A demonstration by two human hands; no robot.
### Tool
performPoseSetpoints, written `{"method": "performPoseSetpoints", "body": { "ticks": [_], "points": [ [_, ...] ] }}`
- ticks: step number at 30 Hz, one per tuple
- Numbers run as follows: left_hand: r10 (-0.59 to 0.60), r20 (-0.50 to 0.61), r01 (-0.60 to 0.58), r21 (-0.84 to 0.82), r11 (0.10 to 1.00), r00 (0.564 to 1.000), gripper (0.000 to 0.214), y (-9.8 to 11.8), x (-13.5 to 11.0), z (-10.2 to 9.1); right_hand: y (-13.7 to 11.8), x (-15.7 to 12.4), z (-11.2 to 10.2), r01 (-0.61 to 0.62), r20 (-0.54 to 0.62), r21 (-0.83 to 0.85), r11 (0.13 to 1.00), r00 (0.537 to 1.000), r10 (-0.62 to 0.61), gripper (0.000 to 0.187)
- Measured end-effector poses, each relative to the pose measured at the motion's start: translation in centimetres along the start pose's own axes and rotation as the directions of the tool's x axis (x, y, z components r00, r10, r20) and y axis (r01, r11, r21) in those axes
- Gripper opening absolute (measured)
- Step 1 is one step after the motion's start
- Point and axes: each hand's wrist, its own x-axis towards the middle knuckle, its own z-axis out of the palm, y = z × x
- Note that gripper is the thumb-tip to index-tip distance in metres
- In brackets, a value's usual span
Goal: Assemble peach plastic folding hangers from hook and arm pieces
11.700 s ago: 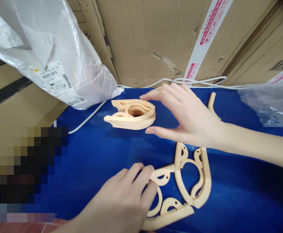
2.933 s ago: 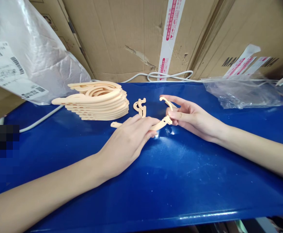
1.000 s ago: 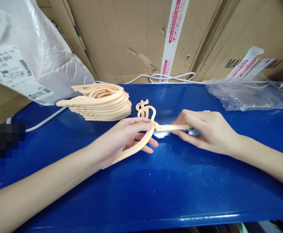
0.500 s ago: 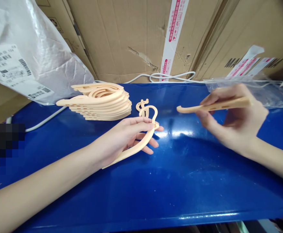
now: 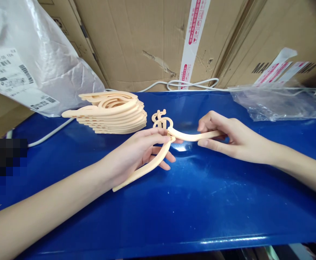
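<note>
My left hand is closed around a long curved peach plastic arm with a hook at its upper end. My right hand pinches a second curved peach piece. The tip of that piece meets the hooked end of the left one just above the blue table. A small curly peach piece lies on the table right behind the joint. A stack of flat peach hanger parts sits to the left, behind my left hand.
A white plastic bag with barcode labels lies at the back left. Crumpled clear plastic lies at the back right. Cardboard boxes wall off the rear, and a white cable runs along their base.
My right hand, which had lifted its piece up to the right, has come back down and left, and the piece's tip now meets the hooked end in my left hand.
</note>
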Motion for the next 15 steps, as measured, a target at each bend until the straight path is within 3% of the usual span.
{"method": "performPoseSetpoints", "body": {
  "ticks": [3,9,15],
  "points": [
    [-0.003,-0.019,0.003,0.011,1.000,1.000,0.011,0.01,-0.02,-0.02,-0.10,0.31,-0.42,0.050,0.009,-0.021,0.999,0.999,-0.050,0.029],
    [-0.020,-0.019,0.020,-0.029,0.999,1.000,0.010,-0.06,0.14,-0.25,0.43,0.52,-0.80,0.119,0.057,-0.034,0.992,0.991,-0.117,0.026],
    [-0.045,0.000,0.045,-0.062,0.997,0.999,0.004,0.18,0.23,-0.23,0.55,0.25,-0.47,0.182,0.011,-0.125,0.975,0.983,-0.182,0.025]
  ]
}}
